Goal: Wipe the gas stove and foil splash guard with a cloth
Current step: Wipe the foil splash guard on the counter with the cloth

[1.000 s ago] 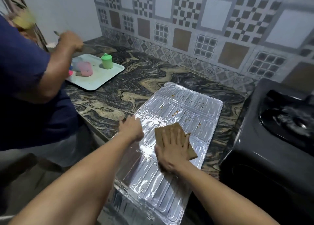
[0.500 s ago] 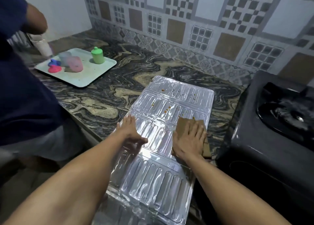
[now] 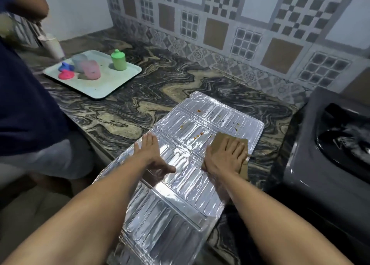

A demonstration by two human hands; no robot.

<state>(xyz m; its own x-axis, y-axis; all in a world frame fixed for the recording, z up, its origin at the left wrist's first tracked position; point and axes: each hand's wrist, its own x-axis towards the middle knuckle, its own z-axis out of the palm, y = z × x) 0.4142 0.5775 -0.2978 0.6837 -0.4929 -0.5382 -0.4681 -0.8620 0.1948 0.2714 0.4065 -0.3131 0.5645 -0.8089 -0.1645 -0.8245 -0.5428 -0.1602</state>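
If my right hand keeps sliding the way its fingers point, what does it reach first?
Probably the orange food specks on the foil splash guard, just beyond the cloth under the right hand.

A dark tabletop [image 3: 160, 88] of swirled marble runs to a wall of patterned tiles [image 3: 230, 24]. A plain white wall [image 3: 80, 10] stands at the far left corner.

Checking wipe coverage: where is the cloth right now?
In the head view the brown cloth lies flat under the right hand on the foil splash guard, near its right edge, beside the dark gas stove.
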